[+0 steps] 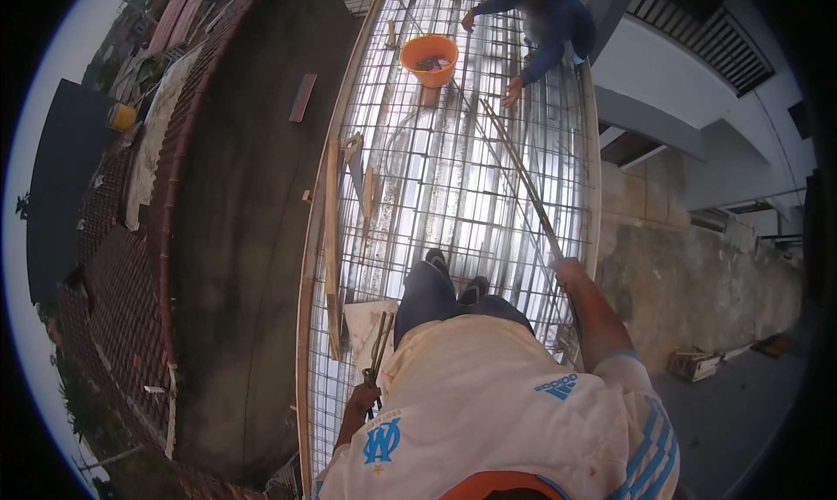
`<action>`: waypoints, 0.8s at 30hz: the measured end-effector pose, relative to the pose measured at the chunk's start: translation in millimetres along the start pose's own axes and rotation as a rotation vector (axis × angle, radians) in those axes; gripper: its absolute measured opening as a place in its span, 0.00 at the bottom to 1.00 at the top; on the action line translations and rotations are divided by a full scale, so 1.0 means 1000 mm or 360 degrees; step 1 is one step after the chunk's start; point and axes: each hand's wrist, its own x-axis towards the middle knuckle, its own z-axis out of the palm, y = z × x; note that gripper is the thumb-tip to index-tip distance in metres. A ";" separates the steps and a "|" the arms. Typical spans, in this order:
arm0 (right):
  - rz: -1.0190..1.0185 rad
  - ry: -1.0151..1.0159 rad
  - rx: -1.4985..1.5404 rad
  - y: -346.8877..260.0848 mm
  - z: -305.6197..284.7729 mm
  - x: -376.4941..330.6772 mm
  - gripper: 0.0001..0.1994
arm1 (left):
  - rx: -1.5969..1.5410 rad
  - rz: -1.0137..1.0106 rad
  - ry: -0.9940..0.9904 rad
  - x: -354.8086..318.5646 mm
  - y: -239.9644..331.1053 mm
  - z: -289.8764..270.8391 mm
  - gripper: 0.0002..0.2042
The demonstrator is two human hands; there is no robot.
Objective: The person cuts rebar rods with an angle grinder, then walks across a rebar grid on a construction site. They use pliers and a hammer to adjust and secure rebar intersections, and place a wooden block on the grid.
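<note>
- head view: we stand on a rebar grid (pixel 453 177) laid over shiny sheeting, a long narrow deck framed by timber edge boards (pixel 331 238).
- left hand (pixel 362 400) is clamped around the handles of a pair of pincers (pixel 378 347), low by our left hip, just above a pale board (pixel 364 321) lying on the mesh.
- right hand (pixel 568 272) is closed on the near end of a long thin rod (pixel 519 173), close to the deck's right edge; the rod runs diagonally up toward a co-worker's hand (pixel 512 92).
- an orange bucket (pixel 429 58) sits on the grid at the far end, beside the co-worker.
- open mesh lies between our feet (pixel 453 278) and the bucket; left of the edge board a dark roof surface (pixel 244 221), right a drop beside a wall (pixel 689 273).
</note>
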 end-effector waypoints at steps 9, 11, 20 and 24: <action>0.0133 -0.0037 0.0071 -0.087 0.004 0.061 0.09 | 0.0084 0.0020 -0.0003 0.074 0.089 -0.039 0.14; 0.0188 -0.0024 0.0137 -0.108 0.006 0.063 0.09 | -0.0007 -0.0002 -0.0009 0.079 0.113 -0.049 0.14; 0.0214 0.0101 0.0071 -0.204 0.017 0.096 0.10 | 0.0211 0.0135 0.0003 0.060 0.274 -0.144 0.15; 0.0100 0.0134 0.0126 -0.215 0.020 0.139 0.11 | 0.0145 0.0126 0.0093 0.075 0.308 -0.183 0.16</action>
